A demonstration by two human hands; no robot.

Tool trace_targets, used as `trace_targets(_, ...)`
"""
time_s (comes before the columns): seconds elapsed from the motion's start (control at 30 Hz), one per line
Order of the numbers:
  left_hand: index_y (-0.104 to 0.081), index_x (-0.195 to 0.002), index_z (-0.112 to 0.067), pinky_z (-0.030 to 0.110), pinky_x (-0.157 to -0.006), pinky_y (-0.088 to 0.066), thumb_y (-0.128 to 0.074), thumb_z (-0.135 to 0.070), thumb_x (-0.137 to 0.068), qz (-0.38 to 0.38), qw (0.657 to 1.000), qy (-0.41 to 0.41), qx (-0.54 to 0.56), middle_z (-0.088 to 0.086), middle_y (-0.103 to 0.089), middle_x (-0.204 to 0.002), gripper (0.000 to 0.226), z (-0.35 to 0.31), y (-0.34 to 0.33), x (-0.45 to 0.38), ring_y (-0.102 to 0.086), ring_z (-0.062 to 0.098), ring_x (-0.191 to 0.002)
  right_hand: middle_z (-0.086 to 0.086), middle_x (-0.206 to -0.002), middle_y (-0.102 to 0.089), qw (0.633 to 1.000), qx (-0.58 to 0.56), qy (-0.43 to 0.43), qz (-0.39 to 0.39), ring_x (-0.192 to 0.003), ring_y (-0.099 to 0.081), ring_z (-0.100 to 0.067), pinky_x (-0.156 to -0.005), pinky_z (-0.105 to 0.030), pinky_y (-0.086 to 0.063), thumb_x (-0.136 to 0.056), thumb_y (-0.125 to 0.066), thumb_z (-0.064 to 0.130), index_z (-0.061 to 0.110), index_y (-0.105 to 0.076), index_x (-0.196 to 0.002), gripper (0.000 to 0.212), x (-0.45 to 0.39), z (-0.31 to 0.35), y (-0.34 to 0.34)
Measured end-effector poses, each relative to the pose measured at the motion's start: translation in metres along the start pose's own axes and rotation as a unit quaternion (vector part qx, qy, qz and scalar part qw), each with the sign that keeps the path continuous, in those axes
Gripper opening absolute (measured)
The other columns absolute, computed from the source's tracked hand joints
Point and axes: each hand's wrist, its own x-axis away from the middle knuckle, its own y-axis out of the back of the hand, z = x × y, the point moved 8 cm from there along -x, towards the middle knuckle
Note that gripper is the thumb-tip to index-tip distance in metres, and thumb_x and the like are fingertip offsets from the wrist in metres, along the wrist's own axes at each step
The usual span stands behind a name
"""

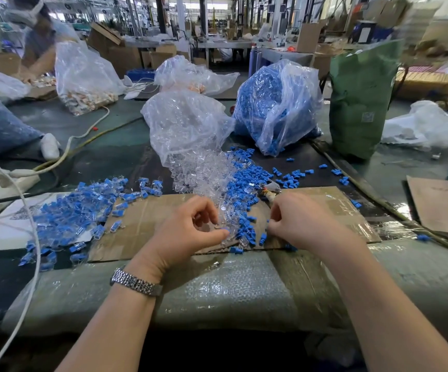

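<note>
Stretching across the whole frame, the dark green bench (pixel 104 157) carries several bags at centre and upper right: a clear bag of blue parts (pixel 276 108), a clear bag of transparent parts (pixel 188 124) with its mouth spilling toward the viewer, and a green bag (pixel 359 103) standing upright at the right. Below them, at mid-frame, a flat cardboard sheet (pixel 142 224) lies on the bench. A heap of joined blue-and-clear pieces (pixel 72 213) spreads over its left end and onto the bench beyond. Loose clear caps (pixel 204 173) run down from the open bag to the middle of the cardboard, and loose blue plugs (pixel 244 183) lie just beside them on the right, the two piles touching. Both hands sit at the lower centre, at the near tip of these piles. The left hand (pixel 188 229), with a metal wristwatch (pixel 136 283), curls thumb and fingers round a clear cap (pixel 221 224). The right hand (pixel 300 221) has its fingers curled down among the blue plugs; whether it pinches one is hidden. Small pliers (pixel 269 190) lie just above it.
</note>
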Motion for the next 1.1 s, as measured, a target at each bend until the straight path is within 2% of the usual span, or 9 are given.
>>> trace_targets(0.1,-0.059,-0.087,-0.012,0.013,-0.061,-0.044,-0.087,-0.036,-0.076,0.034,0.999,0.013,-0.027,-0.007,-0.056,-0.077,0.039,0.004,-0.009,-0.001,-0.047,-0.002,-0.062,0.001,-0.079,-0.061,0.999,-0.049,-0.004,-0.016,-0.07,-0.055,-0.011,-0.052,-0.027,-0.038,-0.087,-0.065,0.025,0.018,-0.055,-0.081,0.014,0.002,-0.002,0.006)
trace_targets(0.3,-0.069,-0.091,-0.021,0.004,-0.072,-0.045,-0.077,-0.03,-0.087,-0.003,0.997,0.008,-0.082,-0.01,-0.067,-0.087,0.013,0.007,-0.005,-0.005,-0.059,-0.01,-0.081,0.006,-0.089,-0.063,0.994,-0.1,0.007,-0.037,-0.082,-0.059,-0.013,-0.063,-0.026,-0.041,-0.091,-0.069,0.02,0.022,-0.058,-0.089,0.012,-0.001,0.0,0.009)
trace_targets(0.43,-0.074,-0.093,-0.02,0.009,-0.062,-0.052,-0.076,-0.021,-0.086,-0.078,0.993,0.058,0.06,-0.01,-0.075,-0.081,0.007,0.013,0.013,-0.003,-0.069,-0.001,-0.069,0.015,-0.079,-0.064,0.975,-0.202,0.016,-0.085,-0.07,-0.058,0.002,-0.056,-0.007,-0.04,-0.089,-0.076,0.023,0.024,-0.069,-0.091,0.008,0.0,0.007,0.015)
trace_targets(0.5,-0.073,-0.1,-0.013,0.019,-0.065,-0.06,-0.078,-0.018,-0.081,-0.089,0.974,0.101,0.181,0.002,-0.078,-0.086,0.021,0.019,0.016,-0.001,-0.076,0.014,-0.078,0.015,-0.076,-0.069,0.957,-0.27,0.029,-0.096,-0.069,-0.063,0.002,-0.061,-0.002,-0.043,-0.087,-0.078,0.019,0.024,-0.075,-0.089,0.006,0.0,0.012,0.016)
trace_targets(0.6,-0.068,-0.106,0.001,0.033,-0.079,-0.064,-0.084,-0.012,-0.066,-0.083,0.914,0.135,0.374,0.019,-0.076,-0.101,0.045,0.024,0.015,0.001,-0.075,0.033,-0.097,0.01,-0.078,-0.074,0.929,-0.354,0.063,-0.094,-0.074,-0.069,-0.001,-0.073,-0.014,-0.055,-0.089,-0.076,0.014,0.025,-0.079,-0.094,0.013,0.002,0.025,0.016)
trace_targets(0.7,-0.065,-0.101,0.007,0.03,-0.079,-0.063,-0.074,0.004,-0.072,-0.077,0.857,0.132,0.491,0.025,-0.073,-0.1,0.031,0.023,0.013,-0.001,-0.073,0.039,-0.103,0.01,-0.08,-0.074,0.912,-0.384,0.101,-0.099,-0.076,-0.07,-0.002,-0.079,-0.019,-0.057,-0.091,-0.074,0.012,0.026,-0.076,-0.094,0.014,0.005,0.04,0.018)
trace_targets(0.8,-0.066,-0.098,0.007,0.029,-0.076,-0.063,-0.071,0.006,-0.074,-0.066,0.847,0.133,0.51,0.025,-0.074,-0.098,0.025,0.022,0.011,-0.001,-0.075,0.036,-0.098,0.01,-0.08,-0.072,0.914,-0.369,0.125,-0.11,-0.077,-0.068,-0.004,-0.08,-0.022,-0.055,-0.09,-0.074,0.013,0.023,-0.073,-0.091,0.01,0.007,0.053,0.021)
trace_targets(0.93,-0.068,-0.097,0.004,0.022,-0.068,-0.06,-0.072,0.003,-0.072,-0.069,0.873,0.124,0.467,0.016,-0.074,-0.088,0.026,0.018,0.014,-0.001,-0.075,0.023,-0.082,0.011,-0.082,-0.071,0.92,-0.346,0.143,-0.116,-0.078,-0.066,-0.002,-0.077,-0.019,-0.053,-0.091,-0.073,0.013,0.023,-0.073,-0.091,0.01,0.009,0.064,0.024)
trace_targets(1.1,-0.066,-0.093,0.006,0.026,-0.073,-0.062,-0.069,0.008,-0.07,-0.061,0.862,0.121,0.488,0.018,-0.073,-0.088,0.024,0.014,0.011,-0.001,-0.075,0.025,-0.082,0.005,-0.086,-0.07,0.926,-0.311,0.173,-0.123,-0.081,-0.065,-0.008,-0.08,-0.027,-0.055,-0.091,-0.071,0.009,0.019,-0.074,-0.093,0.01,0.012,0.077,0.025)
